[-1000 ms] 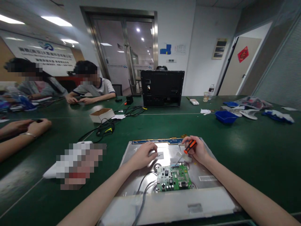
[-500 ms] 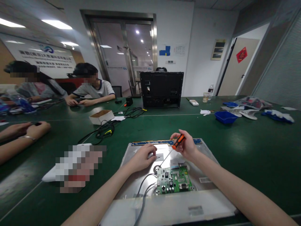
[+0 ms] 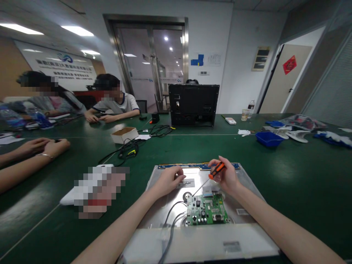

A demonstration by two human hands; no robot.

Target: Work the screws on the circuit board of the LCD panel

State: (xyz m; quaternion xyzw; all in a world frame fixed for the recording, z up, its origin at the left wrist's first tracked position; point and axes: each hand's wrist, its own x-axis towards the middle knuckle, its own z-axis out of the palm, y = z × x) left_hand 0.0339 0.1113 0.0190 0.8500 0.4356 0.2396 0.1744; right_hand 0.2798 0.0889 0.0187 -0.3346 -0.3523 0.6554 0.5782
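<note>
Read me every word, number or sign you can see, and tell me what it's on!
"大数据科技有限公司", probably, on the wall sign; its other writing is too blurred.
"福", it seems, on the red paper.
Too small to read: glass doors, bottle, board, panel label.

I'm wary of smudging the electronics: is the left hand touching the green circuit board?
Apart. The head view shows silver metal panel between the left hand and the green circuit board.
</note>
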